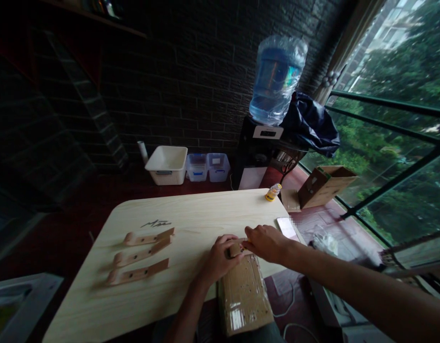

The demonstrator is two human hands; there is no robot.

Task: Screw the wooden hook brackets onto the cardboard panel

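My left hand (220, 257) is closed around a light wooden piece (235, 250), which rests on or just above the far end of a taped cardboard box (244, 297). Right beside it, my right hand (264, 242) makes a fist at the other end of that piece. A small coloured bit shows by its fingers, but what it grips is hidden. Three bent wooden pieces with dark spots lie to the left on the table: a far one (148, 237), a middle one (143, 252) and a near one (137, 274). Beyond them is a scatter of thin dark bits (156, 223), perhaps screws.
The pale wooden table (191, 214) also bears a yellow-capped jar (273, 192) and a phone (287, 228). Behind it stand a white basket (168, 164), clear bins (218, 167) and a water dispenser (257, 155). An open carton (323, 186) sits by the window.
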